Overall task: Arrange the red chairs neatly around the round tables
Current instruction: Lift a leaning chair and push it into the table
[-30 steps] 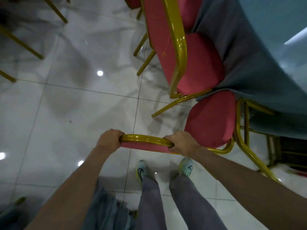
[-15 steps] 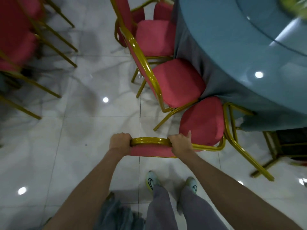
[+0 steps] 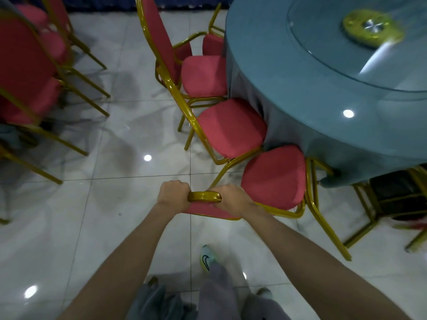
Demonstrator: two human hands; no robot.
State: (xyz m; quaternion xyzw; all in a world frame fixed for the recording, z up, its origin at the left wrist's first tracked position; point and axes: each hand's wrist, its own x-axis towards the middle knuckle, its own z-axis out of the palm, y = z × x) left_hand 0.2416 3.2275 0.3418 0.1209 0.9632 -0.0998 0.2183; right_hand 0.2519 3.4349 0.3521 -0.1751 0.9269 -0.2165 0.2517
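Both hands grip the gold top rail of a red chair's backrest point(image 3: 204, 197) right in front of me. My left hand point(image 3: 173, 195) holds its left end, my right hand point(image 3: 231, 199) its right end. That chair's red seat point(image 3: 273, 176) touches the grey-blue cloth of the round table point(image 3: 312, 93) at the upper right. Beside it, a second red chair point(image 3: 231, 127) stands with its seat against the cloth, and a third red chair point(image 3: 203, 75) stands behind that one.
More red chairs with gold legs point(image 3: 27, 72) stand in a loose group at the far left. A glass turntable with a yellow hub point(image 3: 372, 27) lies on the table. Another gold chair frame point(image 3: 392, 204) stands under the table's right edge. Glossy white floor tiles point(image 3: 104, 215) surround me.
My hands have slid closer together on the backrest. The view has lifted and pulled back, showing more of the table and the neighbouring chairs. My feet have stepped back.
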